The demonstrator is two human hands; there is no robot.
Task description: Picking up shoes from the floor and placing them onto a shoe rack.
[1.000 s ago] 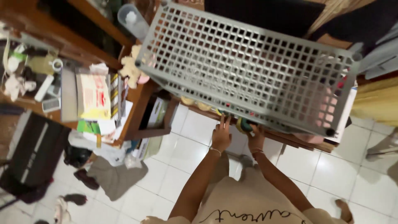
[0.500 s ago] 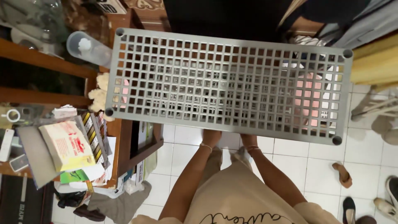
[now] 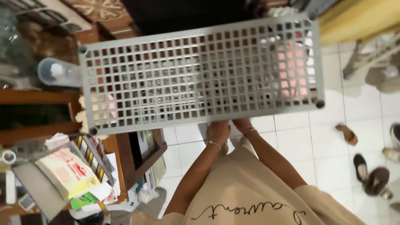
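Note:
A large grey plastic grid shelf panel [image 3: 200, 75] with round corner sockets is held flat in front of me, tilted slightly. My left hand [image 3: 218, 131] grips its near edge from below, a thin bracelet on the wrist. My right hand [image 3: 242, 124] holds the same edge just beside it, mostly hidden under the panel. Both forearms reach up from my beige shirt [image 3: 250, 191].
A wooden desk [image 3: 121, 154] at the left carries books, papers and a clear plastic cup [image 3: 56, 71]. White floor tiles [image 3: 325, 141] lie below, with sandals and shoes [image 3: 366, 171] scattered at the right. A yellow cloth [image 3: 358, 21] sits at the upper right.
The grid panel has swung from slanting down-right to nearly level and shifted right in view. Both hands stay on its near edge. The view has turned, showing shoes at the right.

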